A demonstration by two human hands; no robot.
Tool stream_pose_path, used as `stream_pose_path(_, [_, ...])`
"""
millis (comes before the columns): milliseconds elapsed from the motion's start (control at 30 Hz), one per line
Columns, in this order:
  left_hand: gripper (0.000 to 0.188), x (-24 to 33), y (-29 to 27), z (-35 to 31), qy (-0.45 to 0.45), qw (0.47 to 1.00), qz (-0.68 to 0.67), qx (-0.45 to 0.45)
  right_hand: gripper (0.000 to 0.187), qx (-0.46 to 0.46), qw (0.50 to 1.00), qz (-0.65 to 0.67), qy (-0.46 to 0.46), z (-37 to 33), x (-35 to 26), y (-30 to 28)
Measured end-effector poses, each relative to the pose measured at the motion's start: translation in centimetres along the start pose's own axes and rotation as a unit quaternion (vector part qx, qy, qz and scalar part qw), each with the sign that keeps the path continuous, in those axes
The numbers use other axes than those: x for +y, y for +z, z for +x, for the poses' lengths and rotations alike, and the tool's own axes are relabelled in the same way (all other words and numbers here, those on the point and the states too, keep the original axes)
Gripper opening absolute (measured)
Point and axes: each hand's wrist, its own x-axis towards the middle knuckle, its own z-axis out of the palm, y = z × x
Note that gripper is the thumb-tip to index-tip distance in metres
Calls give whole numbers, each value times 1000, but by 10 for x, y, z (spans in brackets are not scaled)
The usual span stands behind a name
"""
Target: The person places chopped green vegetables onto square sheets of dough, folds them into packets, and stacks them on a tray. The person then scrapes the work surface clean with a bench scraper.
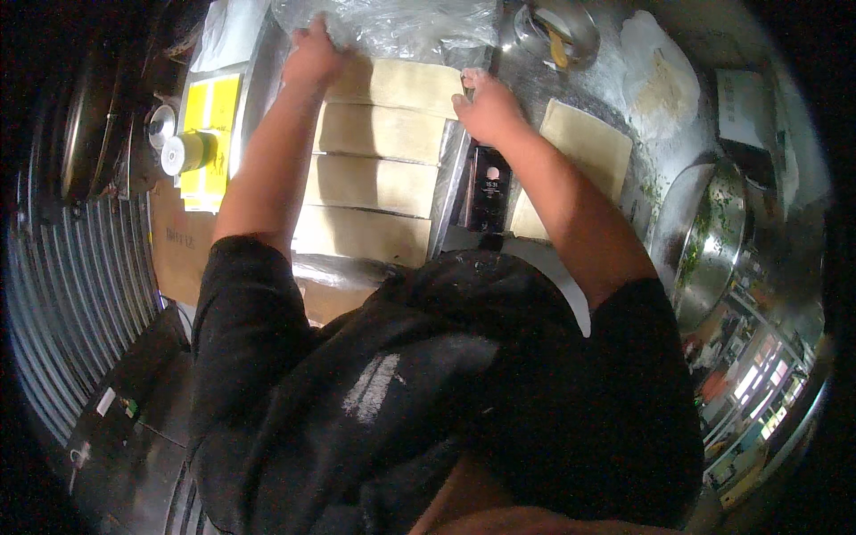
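Note:
Flat, pale dough sheets [379, 178] lie in a row, one below another, in front of me. Crumpled clear plastic film [401, 25] is bunched at their far end. My left hand [314, 59] reaches to the film's left side, fingers closed on its edge. At the right end of the farthest sheet is my right hand [487, 105], its fingers curled in together, with flour on the tips; what they pinch is hidden. Below that hand, a dark phone [489, 192] with a lit screen lies beside the row. Another dough sheet [588, 147] lies partly behind my right forearm.
A metal bowl [580, 31] with a yellowish tool stands at the far right, near a pile of flour [664, 89]. A larger steel bowl [713, 236] with green bits sits right. On the left are a yellow packet [214, 107], a white roll [185, 153] and cardboard [178, 241].

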Motion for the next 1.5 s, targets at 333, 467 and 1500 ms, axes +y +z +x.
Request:
stream_pose_path(333, [32, 27, 10, 81, 186, 978, 90, -17, 29, 24, 998, 42, 27, -155, 143, -59])
stream_pose_path(467, [29, 16, -26, 119, 180, 949, -82, 244, 32, -33, 957, 66, 281, -223, 183, -89])
stream_pose_path(1500, [41, 30, 14, -21, 154, 952, 251, -88, 37, 49, 977, -141, 155, -369, 271, -55])
